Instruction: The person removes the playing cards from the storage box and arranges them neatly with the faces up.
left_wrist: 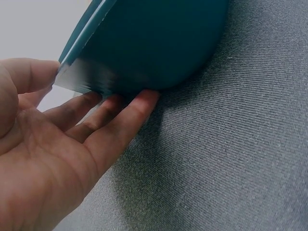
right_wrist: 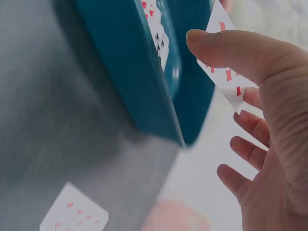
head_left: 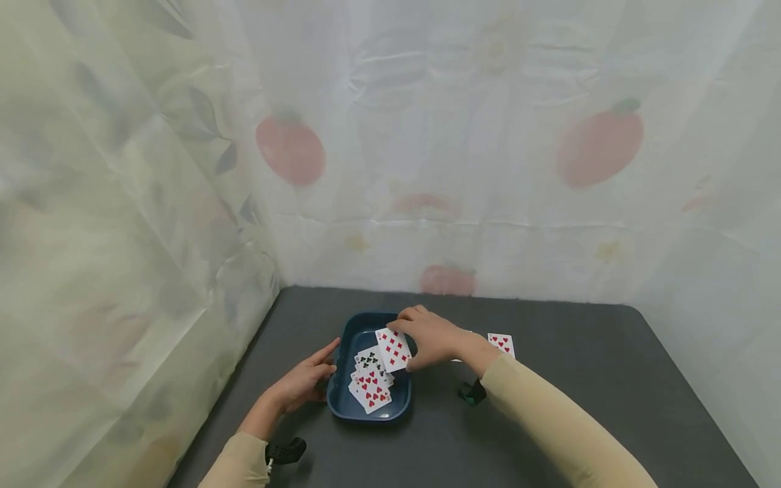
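Observation:
My right hand (head_left: 432,337) is above the right side of a blue tray (head_left: 342,407) and pinches a playing card (head_left: 393,349) with red diamonds. In the right wrist view the thumb lies across the face of that diamond card (right_wrist: 229,75), with the other fingers behind or below it. Inside the tray, several playing cards (head_left: 371,386) overlap in a fanned pile, clubs and hearts showing. My left hand (head_left: 302,381) holds the tray's left side. Seen from the left wrist, its thumb is at the rim and its fingertips touch the tray's underside (left_wrist: 159,48).
A heart card (head_left: 501,343) lies on the dark grey table (head_left: 561,379) beyond the right forearm. Another card with red marks (right_wrist: 73,211) shows in the right wrist view. Patterned curtains (head_left: 451,169) enclose the back and sides. Dark straps (head_left: 287,451) sit at the wrists.

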Demonstrator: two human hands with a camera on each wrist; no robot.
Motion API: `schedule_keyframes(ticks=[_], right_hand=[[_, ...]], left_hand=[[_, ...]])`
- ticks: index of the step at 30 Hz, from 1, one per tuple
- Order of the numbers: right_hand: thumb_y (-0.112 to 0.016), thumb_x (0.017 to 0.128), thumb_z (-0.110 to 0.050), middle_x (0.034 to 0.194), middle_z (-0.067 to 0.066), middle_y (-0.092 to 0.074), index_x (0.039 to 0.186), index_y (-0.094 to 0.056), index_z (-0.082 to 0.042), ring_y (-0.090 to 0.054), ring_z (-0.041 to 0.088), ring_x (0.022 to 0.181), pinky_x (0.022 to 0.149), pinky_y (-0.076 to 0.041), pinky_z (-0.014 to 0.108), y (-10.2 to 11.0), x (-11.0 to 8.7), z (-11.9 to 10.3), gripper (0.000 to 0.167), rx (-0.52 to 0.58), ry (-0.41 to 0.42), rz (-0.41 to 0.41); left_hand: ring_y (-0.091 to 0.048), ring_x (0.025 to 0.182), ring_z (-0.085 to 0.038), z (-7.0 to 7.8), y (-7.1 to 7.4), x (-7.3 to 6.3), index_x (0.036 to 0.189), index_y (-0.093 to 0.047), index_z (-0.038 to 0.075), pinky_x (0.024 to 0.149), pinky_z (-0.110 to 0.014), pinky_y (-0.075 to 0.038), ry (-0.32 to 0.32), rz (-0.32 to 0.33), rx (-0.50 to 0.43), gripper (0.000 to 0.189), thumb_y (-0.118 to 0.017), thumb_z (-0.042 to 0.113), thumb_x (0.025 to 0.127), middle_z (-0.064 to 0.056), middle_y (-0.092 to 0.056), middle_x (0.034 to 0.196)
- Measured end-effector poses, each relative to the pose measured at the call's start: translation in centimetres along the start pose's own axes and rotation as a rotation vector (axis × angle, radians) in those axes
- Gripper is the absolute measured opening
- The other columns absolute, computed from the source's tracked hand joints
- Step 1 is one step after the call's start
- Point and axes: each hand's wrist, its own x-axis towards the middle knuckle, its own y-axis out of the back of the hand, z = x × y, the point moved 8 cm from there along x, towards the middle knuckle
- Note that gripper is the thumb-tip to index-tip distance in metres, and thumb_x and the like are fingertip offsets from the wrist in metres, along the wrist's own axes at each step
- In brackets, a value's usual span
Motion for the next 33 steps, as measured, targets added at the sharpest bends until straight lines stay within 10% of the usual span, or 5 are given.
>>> schedule_keyframes(ticks=[15,33], right_hand=[[-0.088,0.081,-0.033,0.148,0.012,-0.047,0.154,-0.048,-0.014,-0.040,0.035,0.135,0.102,-0.043,0.057,3.1,-9.3,10.6,0.085,0.009,-0.181,0.060],[-0.093,0.074,-0.022,0.143,0.028,-0.047,0.144,-0.057,-0.005,-0.040,0.051,0.128,0.093,-0.044,0.067,-1.5,-17.7,21.0,0.081,0.069,-0.432,-0.006]], left_hand=[[-0.036,0.139,-0.050,0.2,0.2,0.1,0.165,-0.021,0.029,0.093,-0.072,-0.044,-0.007,0.014,-0.001,0.064,-0.045,0.013,0.109,-0.027,-0.020,0.164],[-0.037,0.139,-0.050,0.0,0.1,-0.2,0.166,-0.020,0.028,0.093,-0.071,-0.046,-0.006,0.015,0.002,0.065,-0.046,0.014,0.108,-0.027,-0.021,0.164]])
